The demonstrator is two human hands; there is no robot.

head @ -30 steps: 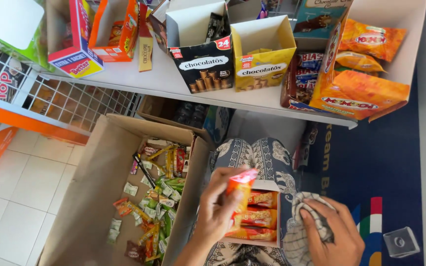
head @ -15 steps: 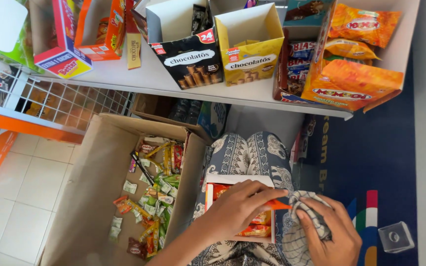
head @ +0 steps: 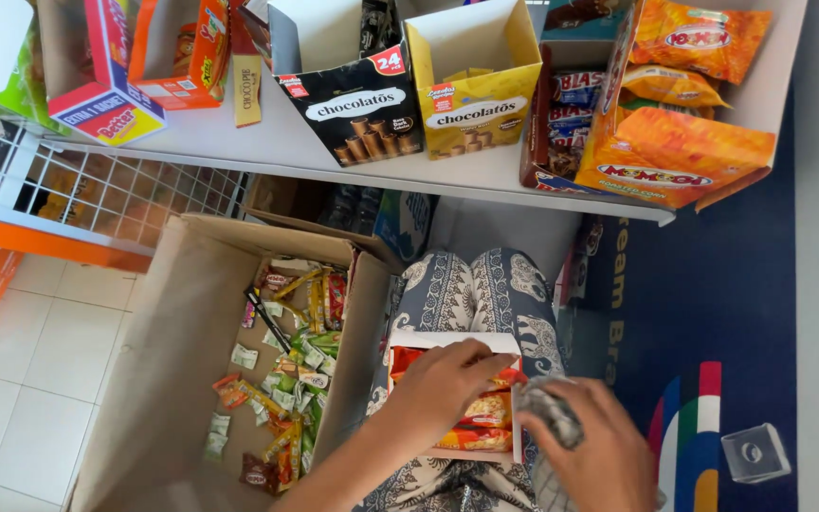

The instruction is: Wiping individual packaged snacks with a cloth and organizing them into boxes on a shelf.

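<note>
Fingers of left hand (head: pixel 447 379) rest curled on an orange snack packet (head: pixel 485 410) in the small box (head: pixel 447 339) on lap, right hand (head: pixel 590 446) clenched on checked cloth (head: pixel 550 406); packets look light, crinkly & slippery, so pinch at sealed edge.

Left hand (head: pixel 443 384) hides packets; cloth (head: pixel 550 410) blurred

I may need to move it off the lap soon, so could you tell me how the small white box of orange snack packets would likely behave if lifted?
The white box looks like thin card, so probably light and a little bendy. It is open-topped, so its orange packets might spill if tilted. The left hand rests inside it.
</note>
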